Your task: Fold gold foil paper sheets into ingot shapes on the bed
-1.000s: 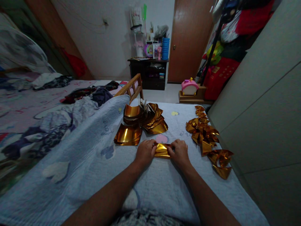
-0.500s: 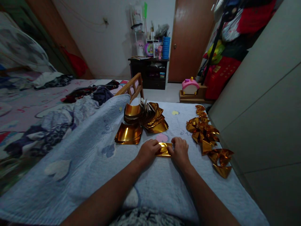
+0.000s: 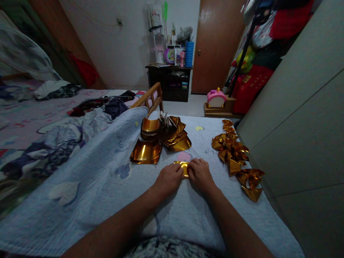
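A strip of folded gold foil paper (image 3: 185, 169) lies on the blue bedspread in front of me. My left hand (image 3: 170, 176) grips its left part, fingers bent and closed over it. My right hand (image 3: 200, 174) has its fingers curled on the right end, hiding that edge. Between my fingertips a short shiny stretch of the strip shows. Beyond my left hand sits a fanned stack of gold foil sheets (image 3: 146, 151), with more sheets piled behind it. To the right lie several folded gold foil pieces (image 3: 233, 152) in a row along the bed's edge.
The quilted blue bedspread (image 3: 113, 215) covers the surface under my hands. A wooden rail (image 3: 153, 97) stands at its far left corner, beside a second bed with rumpled clothes (image 3: 115, 107). A pale cabinet (image 3: 301, 143) borders the right side. A pink toy case (image 3: 216, 99) stands beyond the far edge.
My right hand has moved left along the foil strip, closer to my left hand. Less of the strip shows between them. The camera view has shifted slightly.
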The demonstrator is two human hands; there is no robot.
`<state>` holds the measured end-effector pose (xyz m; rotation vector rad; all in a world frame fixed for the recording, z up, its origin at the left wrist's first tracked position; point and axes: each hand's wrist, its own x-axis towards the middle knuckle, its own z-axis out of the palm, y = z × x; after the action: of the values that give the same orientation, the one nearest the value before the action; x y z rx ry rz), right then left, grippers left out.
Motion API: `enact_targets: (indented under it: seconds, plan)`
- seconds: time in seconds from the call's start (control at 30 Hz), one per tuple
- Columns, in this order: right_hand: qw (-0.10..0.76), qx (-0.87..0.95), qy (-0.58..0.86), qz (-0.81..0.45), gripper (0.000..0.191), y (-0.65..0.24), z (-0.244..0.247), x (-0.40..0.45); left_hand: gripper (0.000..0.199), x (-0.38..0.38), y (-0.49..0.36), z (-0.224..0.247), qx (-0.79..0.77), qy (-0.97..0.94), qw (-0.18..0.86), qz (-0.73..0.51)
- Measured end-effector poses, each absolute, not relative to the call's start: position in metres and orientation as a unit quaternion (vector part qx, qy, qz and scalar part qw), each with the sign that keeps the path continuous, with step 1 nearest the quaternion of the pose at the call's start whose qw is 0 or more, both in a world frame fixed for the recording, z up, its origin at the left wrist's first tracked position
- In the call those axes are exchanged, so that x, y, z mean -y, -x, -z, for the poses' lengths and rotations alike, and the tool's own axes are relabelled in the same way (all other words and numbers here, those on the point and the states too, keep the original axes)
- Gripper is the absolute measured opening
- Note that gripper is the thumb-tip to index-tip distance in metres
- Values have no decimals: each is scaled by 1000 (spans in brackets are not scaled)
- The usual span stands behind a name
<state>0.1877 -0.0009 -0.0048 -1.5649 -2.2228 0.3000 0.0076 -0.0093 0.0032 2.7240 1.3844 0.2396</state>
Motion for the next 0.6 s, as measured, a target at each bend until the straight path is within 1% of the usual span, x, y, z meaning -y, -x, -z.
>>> enact_targets:
  seconds: [0.07,0.17,0.23,0.33,0.43,0.6]
  plan:
    - [195,794,567,-99,6,-185,2,3,20,15,-8,-6,-449,-890,45,-63]
    - [180,794,574,-85,9,-182,0,6,45,24,-4,-5,-443,-894,37,-59]
    - [172,795,578,-74,11,-180,0,8,57,28,-1,-1,-436,-898,29,-48]
    - [163,793,584,-60,12,-178,2,8,68,31,5,5,-421,-906,38,-37]
    - [156,788,593,-50,12,-176,4,9,69,30,12,9,-406,-912,46,-37]
    - [149,789,594,-43,12,-174,4,10,60,29,28,5,-356,-931,34,-66]
